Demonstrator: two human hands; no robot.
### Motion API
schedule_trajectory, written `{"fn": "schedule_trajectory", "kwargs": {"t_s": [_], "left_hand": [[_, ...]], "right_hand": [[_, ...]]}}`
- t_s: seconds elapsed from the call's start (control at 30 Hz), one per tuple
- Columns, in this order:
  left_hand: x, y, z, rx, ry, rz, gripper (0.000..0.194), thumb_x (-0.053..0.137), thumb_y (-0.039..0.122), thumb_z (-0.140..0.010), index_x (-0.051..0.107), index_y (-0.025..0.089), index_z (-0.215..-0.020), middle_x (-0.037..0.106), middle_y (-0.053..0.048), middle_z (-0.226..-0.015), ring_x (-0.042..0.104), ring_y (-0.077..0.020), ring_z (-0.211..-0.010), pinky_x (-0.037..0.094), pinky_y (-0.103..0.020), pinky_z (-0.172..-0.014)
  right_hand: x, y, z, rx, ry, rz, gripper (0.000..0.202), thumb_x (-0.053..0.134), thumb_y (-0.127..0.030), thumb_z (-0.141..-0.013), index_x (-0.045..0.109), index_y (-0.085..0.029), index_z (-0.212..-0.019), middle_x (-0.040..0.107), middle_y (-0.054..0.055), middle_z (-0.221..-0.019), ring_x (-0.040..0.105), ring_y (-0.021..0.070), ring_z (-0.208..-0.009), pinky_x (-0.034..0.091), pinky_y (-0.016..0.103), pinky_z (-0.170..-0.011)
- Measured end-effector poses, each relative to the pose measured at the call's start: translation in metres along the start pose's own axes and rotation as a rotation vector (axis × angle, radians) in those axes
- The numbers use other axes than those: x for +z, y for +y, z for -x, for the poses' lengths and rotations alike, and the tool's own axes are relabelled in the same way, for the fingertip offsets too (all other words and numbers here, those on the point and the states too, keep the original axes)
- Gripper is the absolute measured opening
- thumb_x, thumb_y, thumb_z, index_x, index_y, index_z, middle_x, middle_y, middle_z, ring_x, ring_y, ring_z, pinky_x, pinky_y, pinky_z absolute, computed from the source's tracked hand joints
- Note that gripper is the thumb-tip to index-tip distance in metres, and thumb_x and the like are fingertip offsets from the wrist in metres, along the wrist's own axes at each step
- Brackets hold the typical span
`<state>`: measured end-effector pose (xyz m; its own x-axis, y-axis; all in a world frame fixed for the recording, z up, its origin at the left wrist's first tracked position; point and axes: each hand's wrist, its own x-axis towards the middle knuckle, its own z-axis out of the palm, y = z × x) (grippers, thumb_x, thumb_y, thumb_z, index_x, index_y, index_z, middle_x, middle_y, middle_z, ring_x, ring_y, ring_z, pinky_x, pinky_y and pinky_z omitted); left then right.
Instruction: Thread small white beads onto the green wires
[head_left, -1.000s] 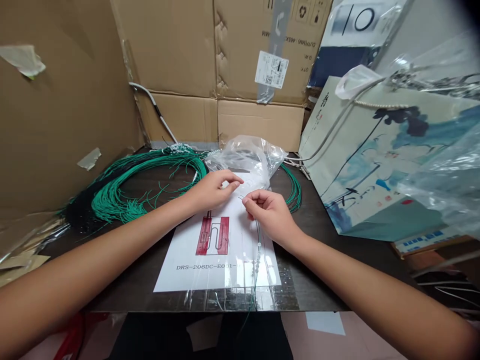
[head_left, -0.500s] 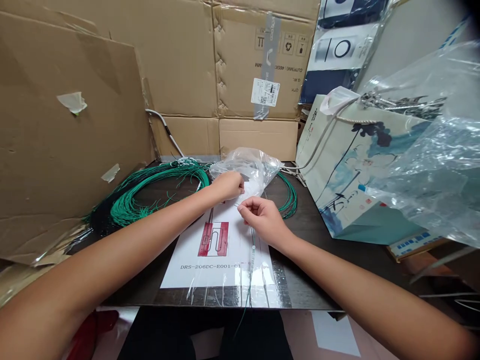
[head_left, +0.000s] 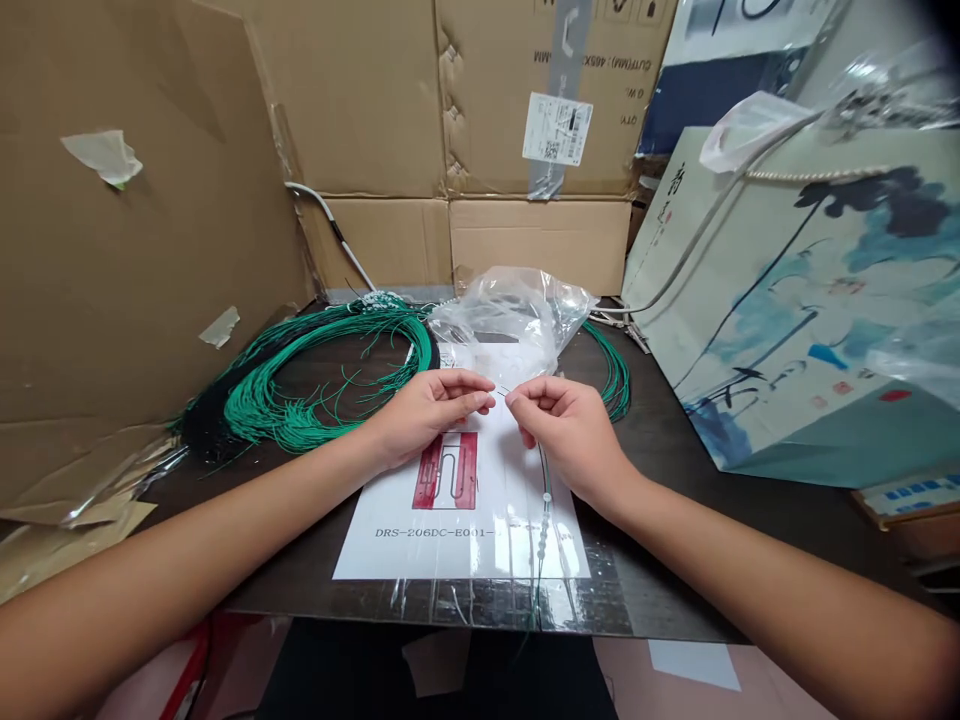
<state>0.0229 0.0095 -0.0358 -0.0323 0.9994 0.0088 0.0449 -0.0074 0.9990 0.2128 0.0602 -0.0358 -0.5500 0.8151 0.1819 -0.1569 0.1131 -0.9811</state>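
My right hand (head_left: 559, 420) pinches a thin green wire (head_left: 544, 465) near its end, and the short dark tip points left toward my other hand. The wire hangs down from under that hand past the front edge of the table, with several small whitish pieces like beads (head_left: 543, 530) threaded along it. Facing it, my left hand (head_left: 446, 405) has thumb and fingertips closed together just left of the wire tip. Whatever it holds is too small to make out. Both hands are above a printed white sheet (head_left: 457, 555) bearing a red-and-white diagram.
A large coil of green wires (head_left: 262, 400) lies on the dark table at left, and a smaller green coil (head_left: 615, 370) at right. Behind my hands sits a clear plastic bag (head_left: 517, 310). Cardboard (head_left: 360, 100) walls the back and left; a painted paper bag (head_left: 750, 300) stands right.
My left hand has drawn back from the plastic bag to beside the wire tip. The right hand keeps its pinch on the wire. The camera view has shifted closer and lower.
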Motion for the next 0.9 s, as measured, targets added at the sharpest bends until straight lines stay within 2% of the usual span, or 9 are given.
{"fn": "schedule_trajectory", "kwargs": {"t_s": [0.07,0.3,0.63,0.9], "left_hand": [[0.000,-0.007,0.003,-0.025,0.000,0.147,0.029,0.086,0.034,-0.074,0.073,0.017,-0.093,0.075,-0.003,-0.084,0.067,-0.0096,-0.078,0.050,-0.018,-0.069],[-0.003,-0.010,0.002,0.068,-0.089,0.118,0.018,0.078,0.034,-0.083,0.075,0.017,-0.087,0.074,-0.002,-0.081,0.066,-0.0081,-0.076,0.050,-0.019,-0.073],[0.000,-0.004,0.006,0.023,-0.143,0.118,0.008,0.077,0.027,-0.084,0.076,0.019,-0.082,0.074,0.002,-0.078,0.068,-0.0060,-0.075,0.052,-0.014,-0.071],[0.002,-0.003,0.007,0.025,-0.140,0.059,0.009,0.078,0.027,-0.083,0.077,0.018,-0.082,0.074,0.000,-0.077,0.065,-0.0063,-0.070,0.050,-0.014,-0.064]], "right_hand": [[0.002,-0.002,0.004,0.039,-0.021,0.001,0.016,0.073,-0.027,-0.075,0.065,-0.013,-0.071,0.056,-0.004,-0.055,0.046,0.0055,-0.046,0.034,0.018,-0.044],[0.010,-0.011,0.010,0.067,0.009,0.007,0.007,0.071,-0.014,-0.071,0.065,-0.012,-0.067,0.055,-0.005,-0.053,0.046,0.0033,-0.045,0.036,0.014,-0.043],[0.009,-0.012,0.010,0.107,0.028,0.062,0.010,0.071,-0.013,-0.071,0.064,-0.013,-0.064,0.054,-0.005,-0.051,0.045,0.0035,-0.045,0.035,0.012,-0.041],[0.012,-0.011,0.012,0.072,0.039,0.166,0.012,0.071,-0.017,-0.071,0.064,-0.016,-0.061,0.056,-0.003,-0.054,0.046,0.0053,-0.046,0.036,0.015,-0.040]]}}
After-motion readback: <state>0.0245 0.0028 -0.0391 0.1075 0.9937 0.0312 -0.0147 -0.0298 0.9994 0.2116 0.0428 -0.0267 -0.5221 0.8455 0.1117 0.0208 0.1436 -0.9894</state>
